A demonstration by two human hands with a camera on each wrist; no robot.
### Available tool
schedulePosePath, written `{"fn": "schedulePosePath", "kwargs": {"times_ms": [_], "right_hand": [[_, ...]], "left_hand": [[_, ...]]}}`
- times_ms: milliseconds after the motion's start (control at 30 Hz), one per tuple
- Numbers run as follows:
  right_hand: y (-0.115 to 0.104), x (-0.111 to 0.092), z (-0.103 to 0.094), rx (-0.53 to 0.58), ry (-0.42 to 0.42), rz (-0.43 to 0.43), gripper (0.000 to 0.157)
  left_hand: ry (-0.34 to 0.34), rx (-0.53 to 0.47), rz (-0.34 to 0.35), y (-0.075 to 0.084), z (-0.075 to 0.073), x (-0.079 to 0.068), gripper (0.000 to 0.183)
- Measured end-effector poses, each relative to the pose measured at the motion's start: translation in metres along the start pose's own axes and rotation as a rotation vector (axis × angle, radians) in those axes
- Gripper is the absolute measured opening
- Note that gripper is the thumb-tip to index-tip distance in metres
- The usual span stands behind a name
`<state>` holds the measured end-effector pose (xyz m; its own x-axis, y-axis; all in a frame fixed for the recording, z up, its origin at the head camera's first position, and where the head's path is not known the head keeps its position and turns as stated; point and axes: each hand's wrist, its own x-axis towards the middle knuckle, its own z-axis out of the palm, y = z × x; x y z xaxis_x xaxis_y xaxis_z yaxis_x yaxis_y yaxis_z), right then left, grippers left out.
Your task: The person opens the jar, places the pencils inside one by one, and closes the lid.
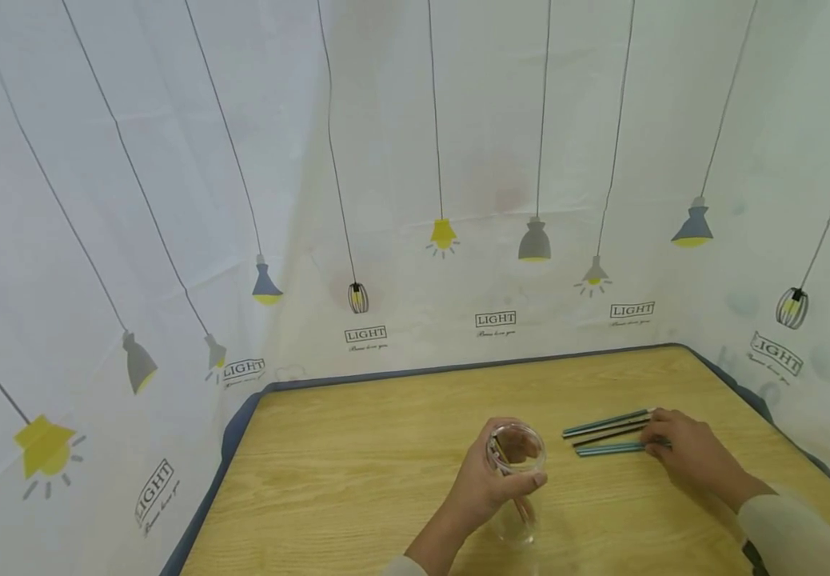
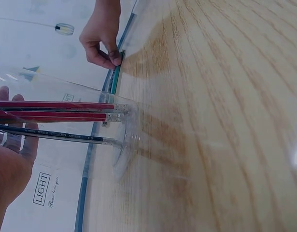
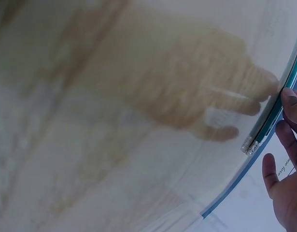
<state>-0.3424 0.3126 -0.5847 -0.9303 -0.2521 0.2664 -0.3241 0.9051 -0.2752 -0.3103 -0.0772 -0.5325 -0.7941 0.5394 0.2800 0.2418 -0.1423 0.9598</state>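
My left hand (image 1: 478,482) grips a clear jar (image 1: 514,534), its fingers and thumb wrapped round the upper part. Inside the jar stand red pencils (image 2: 56,116) and a dark pencil (image 2: 66,135), their metal-capped ends near the base in the left wrist view. To the right, my right hand (image 1: 690,452) pinches the right end of green pencils (image 1: 611,450) lying on the table; how many it grips is unclear. Just behind these lie a black pencil (image 1: 605,437) and another blue-green pencil (image 1: 602,423), roughly side by side.
The wood-grain table (image 1: 343,472) has a dark blue edge (image 1: 458,370) along its back and sides. White sheeting (image 1: 415,160) printed with hanging lamps rises behind and at both sides.
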Motion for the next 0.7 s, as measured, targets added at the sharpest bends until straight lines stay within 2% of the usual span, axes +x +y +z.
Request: {"fn": "schedulePosePath", "kwargs": {"times_ms": [167,400,500,700], "right_hand": [[-0.001,-0.001,-0.001,0.005,-0.013,0.023,0.013],[0.009,-0.007,-0.004,-0.012,0.018,-0.051,0.019],[0.011,-0.007,-0.005,-0.014,0.009,-0.057,0.019],[0.012,-0.005,-0.002,-0.004,-0.026,-0.047,0.017]], "left_hand": [[0.013,0.008,-0.027,-0.001,0.0,0.0,0.061],[0.003,0.014,-0.027,0.0,0.003,0.0,0.061],[0.008,0.02,-0.029,0.001,0.002,-0.001,0.06],[0.015,0.035,-0.001,-0.002,0.0,-0.001,0.059]]}}
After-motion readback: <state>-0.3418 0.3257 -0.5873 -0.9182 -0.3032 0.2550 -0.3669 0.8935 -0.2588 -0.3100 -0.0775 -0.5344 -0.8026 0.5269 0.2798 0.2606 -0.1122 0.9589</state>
